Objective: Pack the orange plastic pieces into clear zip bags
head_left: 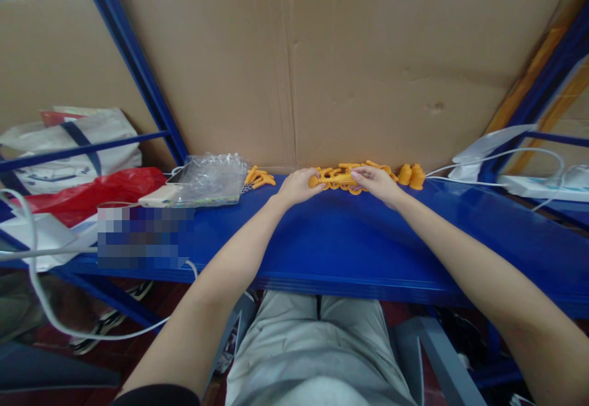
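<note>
Both of my hands are at the back of the blue table, at a row of yellow-orange plastic parts (359,189). A long yellow plastic piece (335,180) with a round, disc-like end spans the gap between them. My left hand (298,187) is closed at the disc end, its fingers partly hidden. The thumb and fingers of my right hand (378,185) pinch the other end. Loops and rounded shapes of further parts show around and behind this piece. Its exact kind is too small to make out.
Left of my hands lie small orange pieces (260,177) with a metal chain (246,189), then a clear plastic bag (211,179). Several yellow knob-shaped parts (411,176) stand to the right. A cardboard wall (294,75) closes off the back. White cables (488,183) run at right.
</note>
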`<state>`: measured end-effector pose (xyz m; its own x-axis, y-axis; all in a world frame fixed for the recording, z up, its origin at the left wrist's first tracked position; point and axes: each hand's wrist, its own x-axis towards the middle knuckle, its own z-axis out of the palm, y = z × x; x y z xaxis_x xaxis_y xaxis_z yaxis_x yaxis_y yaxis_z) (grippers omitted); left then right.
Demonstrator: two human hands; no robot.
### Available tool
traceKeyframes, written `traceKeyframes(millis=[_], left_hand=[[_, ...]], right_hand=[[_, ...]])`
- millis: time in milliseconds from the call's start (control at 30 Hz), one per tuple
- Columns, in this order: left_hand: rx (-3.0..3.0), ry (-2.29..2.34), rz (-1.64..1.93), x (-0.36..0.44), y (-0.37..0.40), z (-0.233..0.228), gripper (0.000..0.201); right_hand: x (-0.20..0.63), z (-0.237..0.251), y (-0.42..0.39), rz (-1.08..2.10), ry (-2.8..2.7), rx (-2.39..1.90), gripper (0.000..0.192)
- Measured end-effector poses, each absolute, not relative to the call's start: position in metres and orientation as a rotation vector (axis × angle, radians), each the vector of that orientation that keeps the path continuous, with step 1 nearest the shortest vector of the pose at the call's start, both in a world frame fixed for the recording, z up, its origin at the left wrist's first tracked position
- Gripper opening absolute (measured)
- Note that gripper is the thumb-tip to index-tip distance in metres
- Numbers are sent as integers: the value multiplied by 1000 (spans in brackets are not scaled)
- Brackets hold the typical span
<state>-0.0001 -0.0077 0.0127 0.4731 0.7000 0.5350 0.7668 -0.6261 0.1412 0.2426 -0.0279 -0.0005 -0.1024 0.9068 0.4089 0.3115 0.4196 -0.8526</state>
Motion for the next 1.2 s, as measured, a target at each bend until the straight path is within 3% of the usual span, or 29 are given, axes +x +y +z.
traceKeyframes(millis=[167, 467, 900, 1200], left_hand=[[-2607, -1291, -846, -1, -7, 13, 26], [-2559, -1313, -857, 0, -9, 12, 27], [-2535, -1352, -850, 3, -11, 14, 28], [-2496, -1318, -860, 4, -13, 14, 29]], right_hand=[[248, 3, -30, 838, -1733, -1040, 43], [245, 4, -35, 913, -1643, -1081, 23], [249, 8, -36, 896, -1712, -1011, 48], [248, 9, -37, 870, -1746, -1037, 51]])
